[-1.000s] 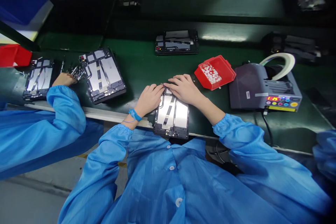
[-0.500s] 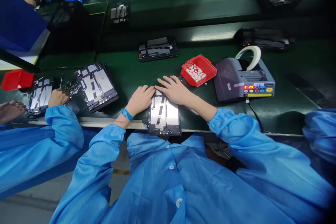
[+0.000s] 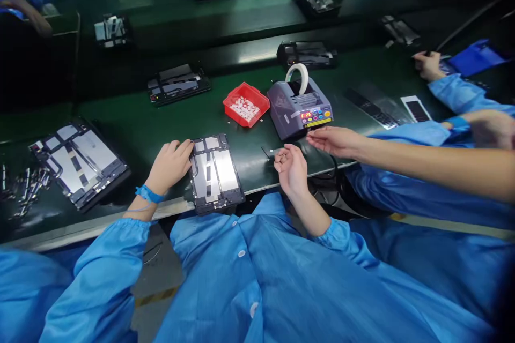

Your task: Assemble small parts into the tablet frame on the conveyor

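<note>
An opened tablet (image 3: pixel 219 171), its silver battery panels and dark ribbon cable exposed, lies at the table's front edge before me. My left hand (image 3: pixel 169 166) rests at its upper left edge, fingers extended and fingertips touching the frame. To the right of the tablet, my right hand (image 3: pixel 293 169) is raised with the palm turned up and fingers curled together; anything between the fingertips is too small to make out. A thin dark stick (image 3: pixel 265 153) lies beside it on the table. Another person's hand (image 3: pixel 336 141) reaches in from the right, just below the tape dispenser (image 3: pixel 298 110).
A red bin (image 3: pixel 247 105) of small white pieces stands behind the tablet. Another opened tablet (image 3: pixel 80 163) lies at left, near loose metal parts (image 3: pixel 30 190). More tablets (image 3: pixel 179 84) sit farther back. A co-worker's hand (image 3: pixel 429 66) is near a blue container (image 3: pixel 477 58).
My view has swung right. My right hand has left the tablet's top and moved right; my left hand has slid to its left edge. A co-worker's arm now reaches in from the right.
</note>
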Tool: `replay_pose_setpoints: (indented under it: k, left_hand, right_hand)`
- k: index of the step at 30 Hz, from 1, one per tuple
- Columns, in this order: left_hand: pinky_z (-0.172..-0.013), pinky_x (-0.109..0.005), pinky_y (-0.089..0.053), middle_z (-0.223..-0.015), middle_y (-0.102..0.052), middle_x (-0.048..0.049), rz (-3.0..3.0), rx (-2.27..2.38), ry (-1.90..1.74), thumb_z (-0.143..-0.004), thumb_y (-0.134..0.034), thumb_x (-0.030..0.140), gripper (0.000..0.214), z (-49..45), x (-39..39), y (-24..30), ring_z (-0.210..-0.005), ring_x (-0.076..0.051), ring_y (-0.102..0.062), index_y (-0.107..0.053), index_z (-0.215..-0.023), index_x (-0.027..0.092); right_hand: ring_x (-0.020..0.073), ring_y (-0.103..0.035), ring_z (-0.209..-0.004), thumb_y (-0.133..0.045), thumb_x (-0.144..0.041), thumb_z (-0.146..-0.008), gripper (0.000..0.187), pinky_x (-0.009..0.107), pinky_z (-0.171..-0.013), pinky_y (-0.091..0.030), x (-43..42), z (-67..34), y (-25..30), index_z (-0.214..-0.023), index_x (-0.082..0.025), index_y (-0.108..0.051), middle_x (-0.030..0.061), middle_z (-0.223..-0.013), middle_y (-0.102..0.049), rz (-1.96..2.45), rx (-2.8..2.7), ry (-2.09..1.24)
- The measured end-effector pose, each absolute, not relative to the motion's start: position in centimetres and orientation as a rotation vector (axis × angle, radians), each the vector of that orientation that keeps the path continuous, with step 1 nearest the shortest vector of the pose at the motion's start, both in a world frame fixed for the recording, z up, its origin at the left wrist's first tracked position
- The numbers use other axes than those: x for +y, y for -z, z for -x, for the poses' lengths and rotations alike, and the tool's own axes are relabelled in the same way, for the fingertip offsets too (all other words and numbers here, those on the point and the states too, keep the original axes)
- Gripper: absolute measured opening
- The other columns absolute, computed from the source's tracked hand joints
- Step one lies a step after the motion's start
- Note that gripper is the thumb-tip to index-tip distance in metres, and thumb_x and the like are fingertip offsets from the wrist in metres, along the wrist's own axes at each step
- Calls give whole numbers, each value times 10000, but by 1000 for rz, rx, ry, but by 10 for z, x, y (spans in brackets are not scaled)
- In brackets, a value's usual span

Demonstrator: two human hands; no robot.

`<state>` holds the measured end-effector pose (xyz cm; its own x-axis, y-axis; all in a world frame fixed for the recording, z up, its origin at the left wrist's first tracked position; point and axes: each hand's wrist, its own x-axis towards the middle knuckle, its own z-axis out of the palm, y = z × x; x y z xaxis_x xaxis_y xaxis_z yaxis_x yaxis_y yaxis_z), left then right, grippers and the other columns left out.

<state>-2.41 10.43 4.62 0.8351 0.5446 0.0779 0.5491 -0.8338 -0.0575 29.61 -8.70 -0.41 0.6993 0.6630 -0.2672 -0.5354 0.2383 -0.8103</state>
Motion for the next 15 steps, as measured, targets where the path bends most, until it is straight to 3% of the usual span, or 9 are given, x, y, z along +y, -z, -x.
replay_pose_setpoints:
  k: [6,11,15]
  left_hand:
    - [-997,-587,-566,-1601,-734,-200,2895,-851,77,-1101,-461,181,540,23,104,-51,-1267,-431,-674,-705,-1576,103]
    - [-999,-622,-573,-1611,-725,-210,2917,-854,97,-1060,-477,176,587,22,105,-52,-1282,-445,-669,-690,-1604,126]
    - [-978,-637,-589,-1598,-733,-214,2934,-857,121,-1049,-477,186,597,23,105,-52,-1259,-455,-684,-697,-1602,142]
  right_hand:
    - [111,-622,-673,-859,-382,-899,295,184,-521,-466,-89,-304,13,-993,-235,-621,-25,-810,-653,1030,-120,-913]
    - [113,-623,-674,-751,-520,-1005,325,202,-554,-494,-82,-333,18,-1009,-245,-578,-31,-825,-629,1050,-135,-709]
    - [113,-618,-671,-727,-600,-1005,389,202,-555,-497,-78,-360,20,-1000,-246,-564,-32,-821,-632,1079,-146,-646]
